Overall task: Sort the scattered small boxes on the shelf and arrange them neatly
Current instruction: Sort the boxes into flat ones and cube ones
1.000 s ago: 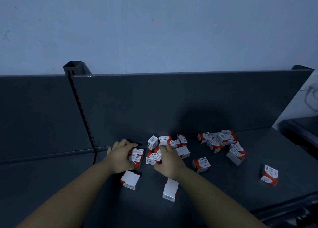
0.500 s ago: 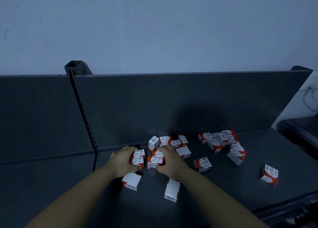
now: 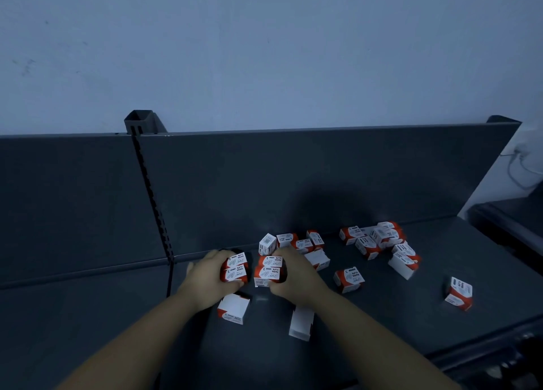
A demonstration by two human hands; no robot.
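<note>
Several small red-and-white paper clip boxes lie scattered on a dark grey shelf (image 3: 367,325). My left hand (image 3: 210,278) grips a pair of these boxes (image 3: 236,267) held together. My right hand (image 3: 296,278) grips a second pair of boxes (image 3: 269,270) just to the right of the first. A loose box (image 3: 233,308) lies below my left hand, and a white-faced box (image 3: 300,323) lies under my right wrist. A small cluster of boxes (image 3: 289,241) sits just behind my hands.
Another heap of boxes (image 3: 379,239) lies at the back right, one box (image 3: 348,279) in the middle and a single box (image 3: 459,293) far right. A slotted upright post (image 3: 151,195) divides the dark back panel. The shelf's front edge (image 3: 476,348) runs at lower right.
Both hands have drawn slightly toward me and closed round their pairs of boxes, bringing the two pairs closer together. The scattered boxes have not moved.
</note>
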